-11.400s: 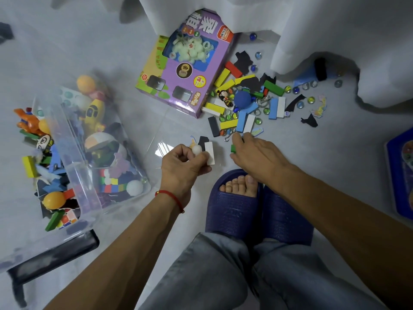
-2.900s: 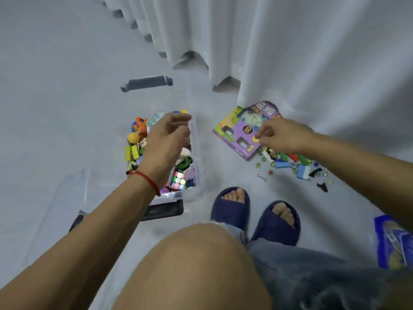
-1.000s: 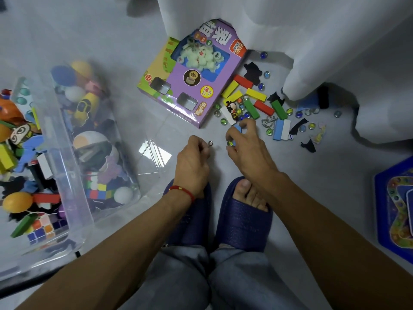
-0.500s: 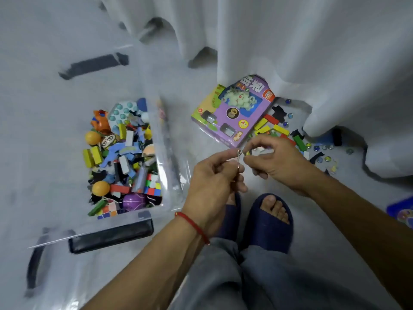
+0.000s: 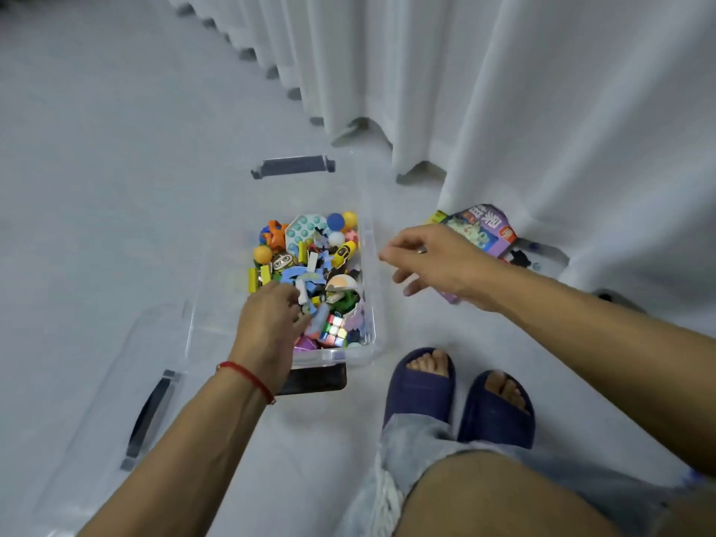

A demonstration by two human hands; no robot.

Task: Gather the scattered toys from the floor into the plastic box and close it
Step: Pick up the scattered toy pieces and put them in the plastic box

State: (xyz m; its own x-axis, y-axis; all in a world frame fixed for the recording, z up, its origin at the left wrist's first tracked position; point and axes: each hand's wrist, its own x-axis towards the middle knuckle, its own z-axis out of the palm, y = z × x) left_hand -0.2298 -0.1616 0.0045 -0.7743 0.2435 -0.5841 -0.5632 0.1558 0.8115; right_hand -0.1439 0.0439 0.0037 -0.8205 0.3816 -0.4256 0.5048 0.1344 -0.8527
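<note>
The clear plastic box (image 5: 369,265) stands open on the floor, filled with several colourful toys (image 5: 310,261): balls, blocks and a small colour cube. My left hand (image 5: 269,327) reaches palm down into the near part of the box, fingers curled over the toys; its palm is hidden. My right hand (image 5: 434,261) hovers just right of the box with fingers apart and nothing visible in it. Behind it lies the purple toy package (image 5: 486,228), and a few small dark pieces (image 5: 519,259) lie by the curtain.
The clear lid (image 5: 116,381) with a dark handle (image 5: 149,412) lies on the floor left of the box. A white curtain (image 5: 542,110) hangs along the right. My feet in dark blue slippers (image 5: 422,385) stand just right of the box's near end.
Half a second ago both hands pinched a small metal piece between them in front of the box. My left hand has since moved left into the box and my right hand has spread its fingers.
</note>
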